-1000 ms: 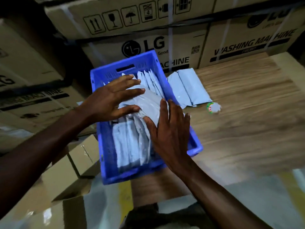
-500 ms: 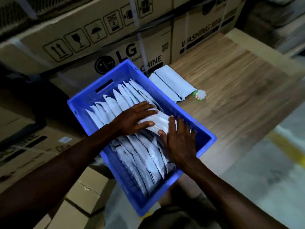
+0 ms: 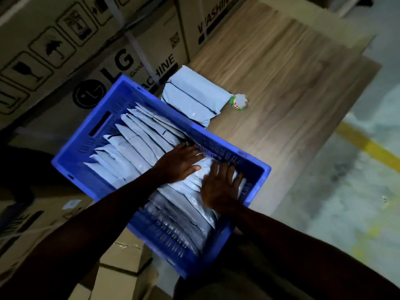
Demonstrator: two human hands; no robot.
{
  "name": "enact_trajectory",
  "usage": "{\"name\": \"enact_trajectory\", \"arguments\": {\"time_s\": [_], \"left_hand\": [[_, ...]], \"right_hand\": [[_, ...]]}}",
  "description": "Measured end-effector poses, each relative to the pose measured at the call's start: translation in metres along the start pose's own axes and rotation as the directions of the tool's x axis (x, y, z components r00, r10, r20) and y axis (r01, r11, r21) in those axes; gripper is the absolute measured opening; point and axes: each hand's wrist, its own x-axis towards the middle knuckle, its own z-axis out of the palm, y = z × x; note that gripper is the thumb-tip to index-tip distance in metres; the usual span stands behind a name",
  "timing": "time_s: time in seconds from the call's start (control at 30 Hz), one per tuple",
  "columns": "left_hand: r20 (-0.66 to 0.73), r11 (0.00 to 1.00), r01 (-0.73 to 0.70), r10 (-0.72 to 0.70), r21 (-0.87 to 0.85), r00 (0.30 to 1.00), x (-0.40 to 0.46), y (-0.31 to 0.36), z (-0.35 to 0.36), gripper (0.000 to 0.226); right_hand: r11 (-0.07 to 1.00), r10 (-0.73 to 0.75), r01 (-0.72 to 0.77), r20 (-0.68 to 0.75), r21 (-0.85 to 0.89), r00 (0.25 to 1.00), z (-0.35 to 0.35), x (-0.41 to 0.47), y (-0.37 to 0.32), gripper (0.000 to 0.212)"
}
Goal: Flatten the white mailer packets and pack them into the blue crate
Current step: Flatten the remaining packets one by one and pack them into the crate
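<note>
The blue crate [image 3: 91,135] sits at the left edge of the wooden table, filled with several white mailer packets [image 3: 134,146] standing in overlapping rows. My left hand [image 3: 180,162] lies flat with straight fingers on one packet near the crate's right wall. My right hand [image 3: 219,187] presses flat on the same packet [image 3: 194,178], just below and to the right. Outside the crate, two white mailer packets [image 3: 192,100] lie stacked on the table.
A small crumpled wrapper with a red and green label [image 3: 239,101] lies beside the loose packets. The wooden table [image 3: 281,83] stretches right. Large cardboard washing-machine boxes [image 3: 65,57] stand behind; smaller cartons [image 3: 123,260] lie on the floor at left.
Both hands have slid toward the crate's right wall while pressing the packet down. The camera has swung so the crate appears more turned and nearer.
</note>
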Motion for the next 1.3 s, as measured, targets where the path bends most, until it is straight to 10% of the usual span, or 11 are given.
{"name": "enact_trajectory", "arguments": {"time_s": [0.13, 0.27, 0.67, 0.9, 1.3], "left_hand": [[0.007, 1.000, -0.010, 0.010, -0.018, 1.000, 0.009, 0.002, 0.009, 0.046], [0.085, 0.998, 0.062, -0.061, -0.006, 0.995, 0.004, 0.005, 0.025, 0.061], [-0.055, 0.991, 0.013, -0.020, -0.135, 0.998, -0.020, 0.007, 0.032, 0.052], [0.262, 0.977, 0.131, -0.084, -0.167, 0.962, -0.032, 0.010, 0.025, 0.065], [0.259, 0.962, 0.138, -0.076, -0.233, 0.963, -0.024, 0.006, 0.015, 0.055]], "right_hand": [[0.999, -0.036, 0.036, -0.001, 0.017, 0.999, 0.008, 0.005, -0.007, 0.096], [0.987, 0.062, -0.071, 0.066, 0.142, 0.996, 0.011, 0.013, -0.010, 0.065], [0.977, 0.025, -0.098, 0.359, 0.187, 0.933, 0.016, 0.010, 0.001, 0.062], [0.980, 0.007, -0.090, 0.424, 0.176, 0.905, 0.025, 0.011, 0.002, 0.061], [0.959, 0.076, -0.169, 0.368, 0.227, 0.927, 0.025, 0.035, 0.002, 0.059]]}}
